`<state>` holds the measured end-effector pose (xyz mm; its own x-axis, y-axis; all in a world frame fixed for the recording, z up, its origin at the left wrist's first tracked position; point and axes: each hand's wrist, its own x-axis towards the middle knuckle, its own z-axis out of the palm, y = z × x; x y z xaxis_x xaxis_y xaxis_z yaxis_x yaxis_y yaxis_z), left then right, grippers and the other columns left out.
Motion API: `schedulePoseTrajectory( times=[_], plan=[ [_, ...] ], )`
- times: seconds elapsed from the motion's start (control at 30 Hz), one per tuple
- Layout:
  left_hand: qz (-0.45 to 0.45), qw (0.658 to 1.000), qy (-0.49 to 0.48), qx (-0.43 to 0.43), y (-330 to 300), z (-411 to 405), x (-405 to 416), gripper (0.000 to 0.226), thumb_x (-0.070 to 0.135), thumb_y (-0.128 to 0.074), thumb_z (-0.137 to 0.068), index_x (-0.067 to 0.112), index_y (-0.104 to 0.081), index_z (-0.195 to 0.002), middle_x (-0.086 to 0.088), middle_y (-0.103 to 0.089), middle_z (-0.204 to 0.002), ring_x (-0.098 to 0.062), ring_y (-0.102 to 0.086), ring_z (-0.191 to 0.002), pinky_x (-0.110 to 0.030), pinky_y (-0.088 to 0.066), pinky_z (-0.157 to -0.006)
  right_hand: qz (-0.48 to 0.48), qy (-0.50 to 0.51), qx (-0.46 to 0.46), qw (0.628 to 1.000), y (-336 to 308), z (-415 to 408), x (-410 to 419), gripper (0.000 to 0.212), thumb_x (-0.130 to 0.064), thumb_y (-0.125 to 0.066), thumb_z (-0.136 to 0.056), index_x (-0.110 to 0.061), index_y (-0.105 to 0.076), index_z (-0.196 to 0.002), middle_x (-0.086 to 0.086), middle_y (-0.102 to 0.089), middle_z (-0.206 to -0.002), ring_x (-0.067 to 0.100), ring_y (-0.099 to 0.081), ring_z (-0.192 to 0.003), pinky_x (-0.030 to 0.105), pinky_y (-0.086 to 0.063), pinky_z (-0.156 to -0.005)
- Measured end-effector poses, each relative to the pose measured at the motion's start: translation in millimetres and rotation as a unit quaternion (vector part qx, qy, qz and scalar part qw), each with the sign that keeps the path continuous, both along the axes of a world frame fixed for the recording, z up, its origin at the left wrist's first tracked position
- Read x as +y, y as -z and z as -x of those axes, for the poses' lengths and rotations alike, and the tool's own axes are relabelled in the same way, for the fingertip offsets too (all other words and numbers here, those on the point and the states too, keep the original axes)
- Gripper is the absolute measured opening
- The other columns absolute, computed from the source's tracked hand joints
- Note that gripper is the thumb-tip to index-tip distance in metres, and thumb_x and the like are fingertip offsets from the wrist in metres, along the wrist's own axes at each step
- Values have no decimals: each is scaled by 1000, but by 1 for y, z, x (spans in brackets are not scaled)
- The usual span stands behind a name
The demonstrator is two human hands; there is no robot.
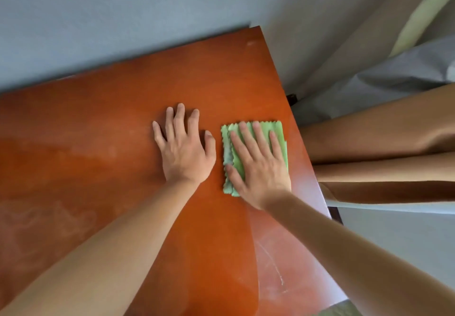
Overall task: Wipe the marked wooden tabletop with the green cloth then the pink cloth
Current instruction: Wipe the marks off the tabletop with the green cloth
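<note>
Near the right edge of the worktop (103, 128), the right hand (261, 168) lies flat on the folded green cloth (277, 128), fingers spread to press it firmly against the wood. Just beside it, the left hand (184, 148) rests open and empty, palm down, likely bracing the body. Pale scratch marks (273, 259) show nearer the person, so the green-cloth pass looks unfinished. The pink cloth is nowhere in view.
</note>
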<state>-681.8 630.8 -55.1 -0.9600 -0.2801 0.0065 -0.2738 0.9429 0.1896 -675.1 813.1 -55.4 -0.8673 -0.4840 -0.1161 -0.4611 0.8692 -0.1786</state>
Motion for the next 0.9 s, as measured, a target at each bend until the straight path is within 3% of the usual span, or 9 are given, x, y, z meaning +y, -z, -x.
schedulePoseTrajectory(
  times=[0.13, 0.37, 0.67, 0.8, 0.9],
  plan=[
    [-3, 1000, -2, -3, 1, 1, -1, 60, 46, -28, -99, 16, -45, -148, -15, -34, -161, -35, -22, -153, -61, -12, -123, -9, -14, -6, 1000, 2, -41, 17, 70, -58, -28, -104, -20, -20, -163, 4, -13, -170, 26, 2, -158, 53, -3, -127],
    [0, 1000, -7, 6, 4, -1, -2, 57, 44, -32, -99, 15, -46, -147, -15, -35, -160, -35, -23, -153, -60, -11, -124, 4, -18, -4, 1000, 6, -39, 16, 71, -60, -29, -102, -22, -23, -162, 3, -16, -170, 26, -2, -158, 53, -2, -127],
    [-34, 999, -17, -15, -12, -4, 1, 56, 40, -42, -95, 16, -47, -146, -13, -36, -160, -32, -26, -151, -58, -15, -121, -10, 44, -3, 999, 1, 34, 19, 72, -62, -23, -101, -26, -19, -163, 0, -10, -171, 24, 2, -158, 47, 6, -127],
    [-22, 997, 62, -28, -23, -31, 15, 56, 40, -42, -93, 19, -49, -144, -9, -40, -158, -28, -34, -148, -55, -20, -118, -12, 45, -10, 999, 0, 36, 20, 71, -64, -17, -102, -28, -13, -164, 0, -7, -171, 23, 5, -158, 47, 8, -127],
    [-22, 991, 125, -44, -15, -64, 29, 57, 41, -33, -98, 22, -45, -151, -6, -34, -164, -26, -25, -153, -55, -15, -122, 9, 70, -3, 998, 0, 17, 34, 69, -61, -22, -104, -26, -18, -163, 1, -11, -171, 24, 2, -158, 47, 5, -127]
  ],
)
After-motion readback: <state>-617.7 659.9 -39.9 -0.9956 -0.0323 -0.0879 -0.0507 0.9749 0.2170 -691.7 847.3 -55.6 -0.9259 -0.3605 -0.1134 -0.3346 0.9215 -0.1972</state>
